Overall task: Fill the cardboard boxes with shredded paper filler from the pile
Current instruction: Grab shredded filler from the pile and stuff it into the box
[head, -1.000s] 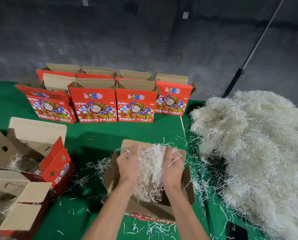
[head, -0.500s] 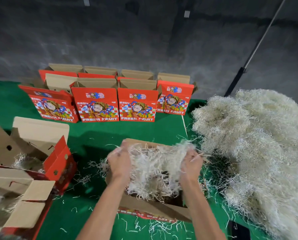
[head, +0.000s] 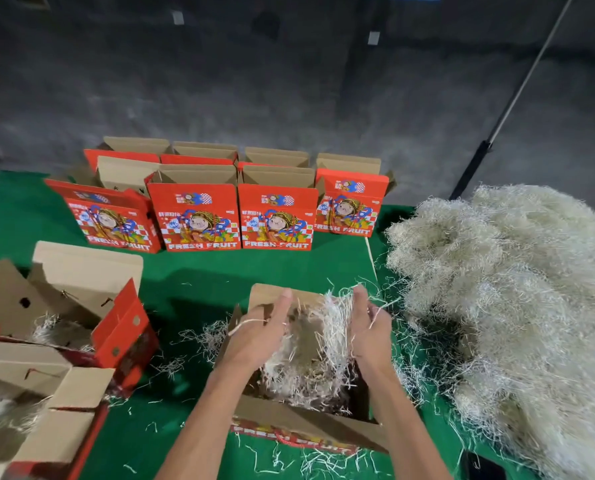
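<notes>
Both hands over the open box: left hand fingers straight, right hand gripping shredded paper.

Two hands are over an open cardboard box on the green surface. The left hand and right hand spread white paper shreds inside it. The big pile sits just right. Red fruit boxes (all open) stand behind.
</notes>
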Action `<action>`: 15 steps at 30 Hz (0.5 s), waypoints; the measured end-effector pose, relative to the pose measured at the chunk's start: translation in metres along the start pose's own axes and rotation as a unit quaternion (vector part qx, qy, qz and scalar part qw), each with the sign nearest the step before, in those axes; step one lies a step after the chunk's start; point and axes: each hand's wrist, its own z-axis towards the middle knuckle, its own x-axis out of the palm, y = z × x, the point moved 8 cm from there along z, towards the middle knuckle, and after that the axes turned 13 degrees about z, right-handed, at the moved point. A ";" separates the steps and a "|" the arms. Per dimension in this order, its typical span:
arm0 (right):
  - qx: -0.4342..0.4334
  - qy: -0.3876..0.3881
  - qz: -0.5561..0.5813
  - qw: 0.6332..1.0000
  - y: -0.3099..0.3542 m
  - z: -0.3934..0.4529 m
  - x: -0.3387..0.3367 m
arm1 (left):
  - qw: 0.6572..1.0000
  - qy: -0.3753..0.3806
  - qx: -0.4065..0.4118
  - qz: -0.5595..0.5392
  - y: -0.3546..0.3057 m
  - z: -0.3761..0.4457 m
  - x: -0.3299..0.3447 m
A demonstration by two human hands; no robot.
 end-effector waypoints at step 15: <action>-0.046 -0.003 -0.030 0.998 0.017 0.002 0.043 | 0.973 -0.065 0.100 -0.200 -0.071 -0.007 0.023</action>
